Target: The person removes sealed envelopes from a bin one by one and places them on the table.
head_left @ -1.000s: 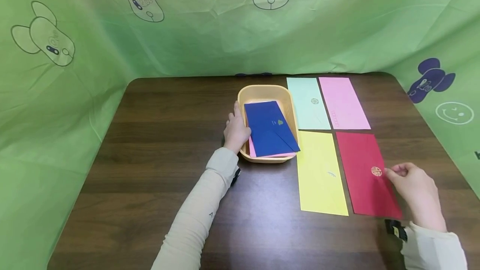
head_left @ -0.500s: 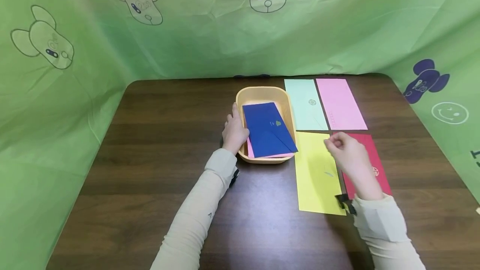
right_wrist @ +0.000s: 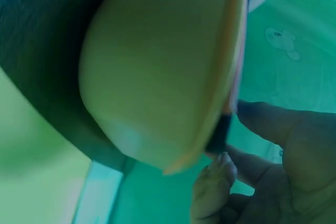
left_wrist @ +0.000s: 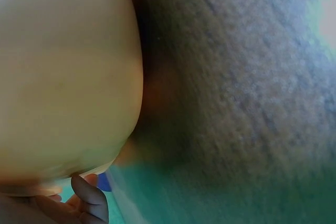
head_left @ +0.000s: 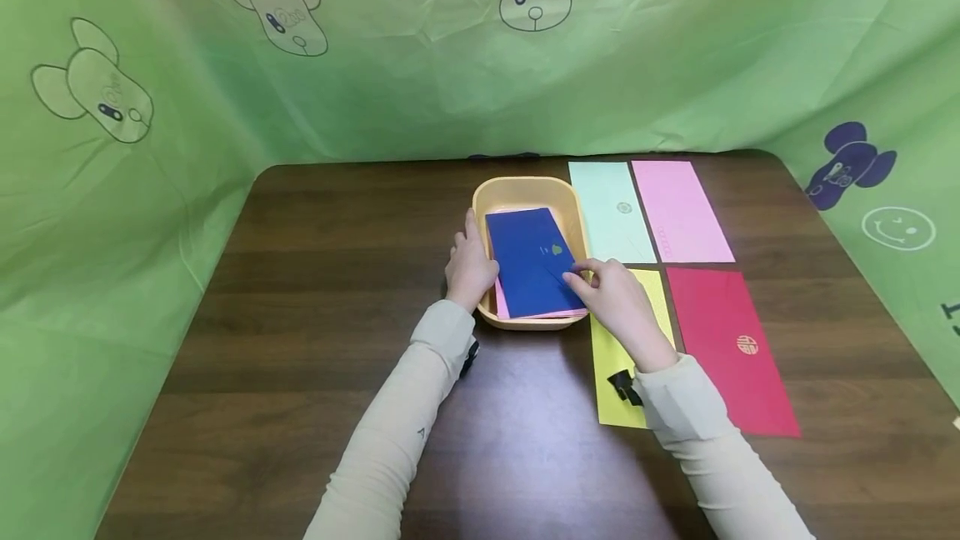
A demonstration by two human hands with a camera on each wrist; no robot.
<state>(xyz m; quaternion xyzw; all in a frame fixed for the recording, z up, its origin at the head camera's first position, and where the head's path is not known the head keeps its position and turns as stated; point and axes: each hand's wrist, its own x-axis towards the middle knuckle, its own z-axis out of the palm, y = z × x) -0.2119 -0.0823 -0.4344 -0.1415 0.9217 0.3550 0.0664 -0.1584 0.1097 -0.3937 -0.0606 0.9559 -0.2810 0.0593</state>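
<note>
A pale orange plastic basket (head_left: 528, 325) holds a blue envelope (head_left: 521, 261) on top of pink envelopes (head_left: 502, 300). With the thumb over its left rim and the fingers along its side, my left hand (head_left: 468, 272) grips the basket. My right hand (head_left: 621, 304) pinches the blue envelope at its right edge. In the right wrist view the envelope's dark corner (right_wrist: 218, 135) shows between thumb and fingers, just past the basket's rim. The left wrist view shows mostly the basket wall (left_wrist: 63, 77), with fingertips at the rim.
Right of the basket, flat on the dark wooden table (head_left: 315, 340), lie a mint envelope (head_left: 611, 211), a pink envelope (head_left: 682, 211), a yellow one (head_left: 615, 390) partly under my right arm, and a red one (head_left: 731, 348). A green printed curtain (head_left: 390, 82) surrounds the table.
My right hand has left the red envelope, swung left over the yellow one and taken hold of the blue envelope's edge. My left hand has stayed on the basket.
</note>
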